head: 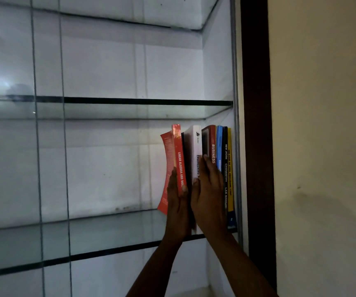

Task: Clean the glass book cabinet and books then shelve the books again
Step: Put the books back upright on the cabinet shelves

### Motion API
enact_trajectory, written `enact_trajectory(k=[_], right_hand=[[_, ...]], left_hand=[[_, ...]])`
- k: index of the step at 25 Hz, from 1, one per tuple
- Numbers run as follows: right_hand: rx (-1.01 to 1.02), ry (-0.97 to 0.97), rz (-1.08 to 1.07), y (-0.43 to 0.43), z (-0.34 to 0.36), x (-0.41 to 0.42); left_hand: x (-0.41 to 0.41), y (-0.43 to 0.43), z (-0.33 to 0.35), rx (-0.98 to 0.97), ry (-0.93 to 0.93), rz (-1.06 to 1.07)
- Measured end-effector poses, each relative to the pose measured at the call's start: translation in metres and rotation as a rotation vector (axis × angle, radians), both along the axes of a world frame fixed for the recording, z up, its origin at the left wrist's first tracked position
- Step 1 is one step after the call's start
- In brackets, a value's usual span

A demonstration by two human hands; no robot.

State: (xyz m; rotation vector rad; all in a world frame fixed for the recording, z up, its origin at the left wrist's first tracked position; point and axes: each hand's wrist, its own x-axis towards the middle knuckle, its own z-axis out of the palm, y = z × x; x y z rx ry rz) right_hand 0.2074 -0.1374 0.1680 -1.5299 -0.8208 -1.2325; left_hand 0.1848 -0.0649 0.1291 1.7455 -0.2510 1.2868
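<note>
On the shelf (108, 228), the red book (180, 159) is gripped by the left hand (178, 211); the white book (196, 144) is pressed by the seemingly flat right hand (210, 194).

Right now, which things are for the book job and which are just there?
For the job: red book gripped by the left hand; white book under the right hand; Business book; yellow book; glass shelf.
Just there: dark wooden frame; cream wall.

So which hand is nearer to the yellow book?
Right. The right hand rests on spines just left of the yellow book; the left hand holds the red book at the row's other end.
</note>
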Motion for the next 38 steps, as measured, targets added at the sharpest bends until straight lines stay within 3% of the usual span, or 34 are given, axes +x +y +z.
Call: enact_trajectory(k=[4,7,11,14,17,21,25,29,31,32,34,36,38], right_hand=[[-0.062,-0.049,-0.082,-0.017,-0.034,0.003],[-0.238,-0.09,-0.218,-0.012,-0.059,0.018],[-0.285,-0.034,-0.275,-0.008,-0.06,0.022],[-0.351,0.01,-0.145,-0.017,-0.052,0.016],[-0.363,0.069,0.175,-0.045,-0.054,-0.005],[-0.34,0.077,0.418,-0.079,-0.084,-0.054],[-0.579,0.239,0.813,-0.062,-0.112,-0.105],[-0.88,0.284,1.144,-0.001,-0.152,-0.182],[-1.027,0.311,1.257,0.034,-0.185,-0.245],[-1.09,0.319,1.289,0.044,-0.194,-0.269],[-1.321,0.3,1.459,0.074,-0.235,-0.389],[-1.338,0.373,1.503,0.084,-0.247,-0.42],[-1.486,0.35,1.593,0.104,-0.277,-0.509]], left_hand=[[0.002,-0.01,0.011,-0.199,0.132,-0.207],[0.002,-0.014,0.016,-0.37,0.187,-0.382],[-0.001,-0.002,0.019,-0.33,0.219,-0.504],[-0.012,-0.001,0.027,-0.27,0.269,-0.472],[-0.045,-0.009,0.026,-0.143,0.317,-0.318],[-0.13,-0.021,-0.021,0.008,0.324,0.095],[-0.254,-0.021,-0.092,0.078,0.461,0.413],[-0.393,-0.003,-0.165,-0.022,0.663,0.78],[-0.492,-0.008,-0.209,-0.219,0.79,0.935],[-0.524,-0.012,-0.226,-0.316,0.765,1.001],[-0.645,-0.05,-0.277,-0.752,0.677,1.174],[-0.676,-0.069,-0.299,-0.954,0.604,1.209],[-0.742,-0.106,-0.322,-1.177,0.597,1.308]])
